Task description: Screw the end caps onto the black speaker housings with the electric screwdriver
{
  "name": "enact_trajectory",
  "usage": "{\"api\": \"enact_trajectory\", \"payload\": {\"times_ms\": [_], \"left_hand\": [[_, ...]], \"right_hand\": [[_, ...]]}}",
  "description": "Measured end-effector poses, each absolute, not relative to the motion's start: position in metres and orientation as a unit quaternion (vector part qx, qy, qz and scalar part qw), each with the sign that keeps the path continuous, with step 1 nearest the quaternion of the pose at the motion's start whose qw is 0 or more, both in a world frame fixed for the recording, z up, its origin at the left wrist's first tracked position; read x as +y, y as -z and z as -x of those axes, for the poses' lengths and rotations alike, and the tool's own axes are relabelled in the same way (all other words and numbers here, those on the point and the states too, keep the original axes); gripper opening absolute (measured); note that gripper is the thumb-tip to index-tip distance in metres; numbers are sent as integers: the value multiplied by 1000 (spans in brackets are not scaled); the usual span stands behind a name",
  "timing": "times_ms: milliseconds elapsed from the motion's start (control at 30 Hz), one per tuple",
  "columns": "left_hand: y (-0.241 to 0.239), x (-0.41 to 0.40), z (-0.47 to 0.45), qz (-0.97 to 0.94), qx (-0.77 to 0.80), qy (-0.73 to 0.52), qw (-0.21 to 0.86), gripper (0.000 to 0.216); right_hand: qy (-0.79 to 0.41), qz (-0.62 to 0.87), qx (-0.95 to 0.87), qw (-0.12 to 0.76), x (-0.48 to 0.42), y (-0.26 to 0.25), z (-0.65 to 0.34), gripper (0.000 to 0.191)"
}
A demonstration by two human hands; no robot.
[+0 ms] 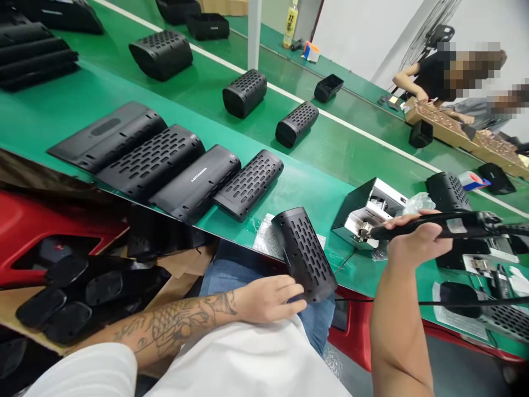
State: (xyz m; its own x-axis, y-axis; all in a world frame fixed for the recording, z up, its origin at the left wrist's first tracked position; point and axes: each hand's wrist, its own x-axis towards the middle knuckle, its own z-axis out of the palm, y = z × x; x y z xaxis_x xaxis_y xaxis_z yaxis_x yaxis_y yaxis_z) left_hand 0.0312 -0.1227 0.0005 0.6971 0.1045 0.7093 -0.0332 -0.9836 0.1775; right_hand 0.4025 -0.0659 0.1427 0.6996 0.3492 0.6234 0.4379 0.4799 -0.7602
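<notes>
My left hand [270, 298] is closed on the lower end of a black perforated housing [306, 248], which leans at the table's front edge over my lap. Part of the housing lies above a sheet of bubble wrap [264, 234]. In my right hand [417, 240] is a black electric screwdriver [458, 223], held level with its cord running off to the right. The screwdriver's tip is at the front of a small screw feeder [374, 207], near its metal outlet; I cannot tell whether a screw sits on the tip.
Several black housings [194, 179] lie side by side to the left, and others [246, 92] stand on the green line beyond. A box of black parts [74, 298] is low at left. Another feeder [481, 264] is at right. Two people [438, 77] work at the far side.
</notes>
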Motion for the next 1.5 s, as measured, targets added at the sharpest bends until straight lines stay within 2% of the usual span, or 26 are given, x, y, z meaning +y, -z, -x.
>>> {"api": "enact_trajectory", "payload": {"times_ms": [67,200,300,433,633,867,1233,1400,1500], "left_hand": [[-34,-96,-50,-948,-4,-312,54,45],[-90,-42,-81,-992,27,-95,79,105],[-103,-27,-96,-993,95,-42,62,124],[-104,-26,-104,-972,231,-30,16,123],[-112,-13,-100,-969,238,13,57,114],[-113,-15,-99,-969,239,3,65,113],[-114,-18,-101,-967,245,15,63,112],[-117,-18,-102,-966,247,25,73,111],[-118,-18,-101,-965,247,23,80,114]], "right_hand": [[9,519,-383,764,-68,-134,-403,49],[-1,519,-379,766,-77,-129,-398,60],[-2,516,-375,770,-88,-135,-395,71],[-27,441,-430,787,-120,-149,-389,76],[-182,361,-552,729,-154,-159,-338,87],[-259,325,-543,730,-130,-145,-306,54],[-302,305,-577,695,-125,-146,-301,47],[-310,311,-587,680,-123,-141,-302,54],[-312,322,-582,678,-128,-139,-297,49]]}}
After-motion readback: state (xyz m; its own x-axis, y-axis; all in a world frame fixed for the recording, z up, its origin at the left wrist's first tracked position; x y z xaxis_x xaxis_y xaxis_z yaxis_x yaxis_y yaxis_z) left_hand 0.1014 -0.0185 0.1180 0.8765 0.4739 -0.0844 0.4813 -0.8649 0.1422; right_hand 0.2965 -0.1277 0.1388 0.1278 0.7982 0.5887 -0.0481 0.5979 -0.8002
